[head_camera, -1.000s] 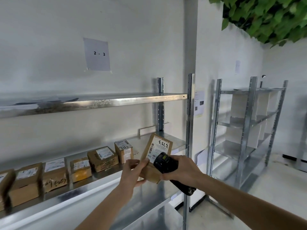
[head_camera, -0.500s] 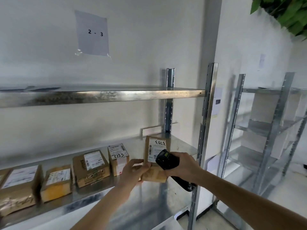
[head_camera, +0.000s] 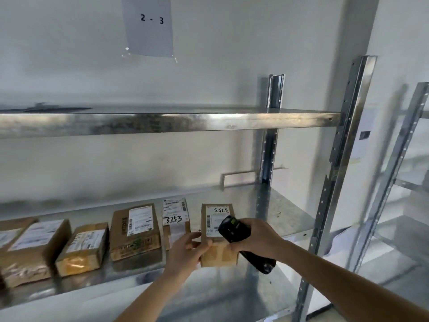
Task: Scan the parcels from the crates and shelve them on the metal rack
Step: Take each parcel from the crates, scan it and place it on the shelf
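Against the pale wall stands the metal rack, its upper shelf running across the view and its middle shelf carrying a row of cardboard parcels. Above the upper shelf a paper sign marked "2 - 3" is taped to the wall. To the right of the rack a second metal rack shows, blurred. On the middle shelf, leftward from the rack's right front post, lie the held parcel, then a small parcel with "3753" handwritten on its label, a larger flat box, a yellowish parcel, and a big taped parcel at the far left. The held parcel, label facing up with handwritten digits along its far edge, sits at the shelf's front, just beside the "3753" parcel. The left hand grips its near left corner, thumb on top and fingers curled under the side. The right hand is wrapped round a black handheld scanner, whose head lies over the parcel's label while its handle sticks out below the wrist.
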